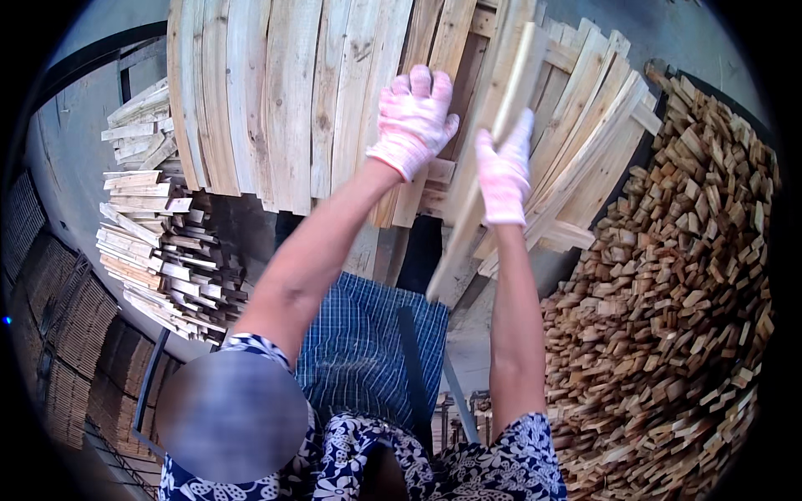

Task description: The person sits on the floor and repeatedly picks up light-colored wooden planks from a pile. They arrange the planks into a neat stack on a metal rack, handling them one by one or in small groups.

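My left hand point(415, 117), in a pink-and-white knit glove, lies on the row of pale wooden boards point(288, 108). Its fingers stretch forward over the boards and its thumb points out to the right. My right hand point(505, 175), gloved the same way, grips a long narrow wooden plank point(511, 83), which passes between thumb and fingers. This plank is tilted, its far end toward the upper right and its near end low and left. Under and beside it, more loose planks point(576, 92) lie at an angle over short crosspieces point(561, 57).
At the right rises a large heap of small wood offcuts point(660, 267). Stacked wood strips point(159, 242) stand at the left, with bundled brown material point(50, 309) farther left. A blue checked cloth point(368, 351) hangs before me, below the boards' near edge.
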### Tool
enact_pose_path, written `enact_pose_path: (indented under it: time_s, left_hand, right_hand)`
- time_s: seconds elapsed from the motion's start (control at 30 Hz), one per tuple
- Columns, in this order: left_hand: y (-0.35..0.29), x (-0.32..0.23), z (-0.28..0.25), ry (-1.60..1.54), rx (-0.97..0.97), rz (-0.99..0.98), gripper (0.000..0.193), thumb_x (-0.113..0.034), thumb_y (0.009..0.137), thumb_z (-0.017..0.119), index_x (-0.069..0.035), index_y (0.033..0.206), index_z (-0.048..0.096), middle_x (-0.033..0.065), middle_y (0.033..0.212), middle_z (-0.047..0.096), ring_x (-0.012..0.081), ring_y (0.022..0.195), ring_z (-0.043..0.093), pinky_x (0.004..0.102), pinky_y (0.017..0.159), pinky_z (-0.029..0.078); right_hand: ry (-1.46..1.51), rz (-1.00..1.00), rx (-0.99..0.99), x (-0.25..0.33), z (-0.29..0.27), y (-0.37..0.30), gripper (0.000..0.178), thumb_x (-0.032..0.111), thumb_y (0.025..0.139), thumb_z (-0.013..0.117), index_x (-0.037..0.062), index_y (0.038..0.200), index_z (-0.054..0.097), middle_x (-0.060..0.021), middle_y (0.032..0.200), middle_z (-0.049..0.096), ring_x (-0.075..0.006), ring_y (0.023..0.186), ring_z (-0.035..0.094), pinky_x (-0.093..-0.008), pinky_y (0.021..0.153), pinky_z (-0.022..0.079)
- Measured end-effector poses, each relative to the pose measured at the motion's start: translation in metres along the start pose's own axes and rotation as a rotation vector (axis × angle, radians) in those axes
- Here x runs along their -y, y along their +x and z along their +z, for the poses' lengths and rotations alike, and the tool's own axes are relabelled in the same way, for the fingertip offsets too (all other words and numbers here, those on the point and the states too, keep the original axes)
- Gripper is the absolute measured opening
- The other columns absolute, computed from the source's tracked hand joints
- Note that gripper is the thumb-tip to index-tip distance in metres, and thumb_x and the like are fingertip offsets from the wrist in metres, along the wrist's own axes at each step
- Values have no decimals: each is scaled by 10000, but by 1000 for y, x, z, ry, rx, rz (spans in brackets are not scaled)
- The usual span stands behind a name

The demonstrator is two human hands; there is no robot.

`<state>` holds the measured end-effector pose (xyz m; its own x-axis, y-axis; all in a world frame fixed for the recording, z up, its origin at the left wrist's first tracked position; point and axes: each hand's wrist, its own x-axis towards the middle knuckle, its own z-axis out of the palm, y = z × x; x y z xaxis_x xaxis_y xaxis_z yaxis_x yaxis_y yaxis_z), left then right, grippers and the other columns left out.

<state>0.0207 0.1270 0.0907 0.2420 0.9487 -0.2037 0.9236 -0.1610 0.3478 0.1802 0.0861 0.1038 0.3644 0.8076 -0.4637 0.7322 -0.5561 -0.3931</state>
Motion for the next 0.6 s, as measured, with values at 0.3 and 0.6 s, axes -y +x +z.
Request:
enact_pose_path:
  time_s: [0.3,0.6]
  left_hand:
    - [-2,13,-47,-486,-63,190,335,-160,894,690,-62,1209,634,165,1103,657,342,1033,649,425,901,554]
    - [-24,114,-72,-251,139,-294,372,-310,915,688,-39,1163,633,192,1130,641,359,1031,635,441,926,524]
  right_hand:
    - [609,126,92,-13,-42,24,883,226,959,664,122,1631,102,-173,1332,581,-198,829,635,-326,706,537]
    - [-149,27,104,71,9,81,958,363,925,626,257,1633,-10,-414,1476,337,-547,1181,574,-524,1022,487]
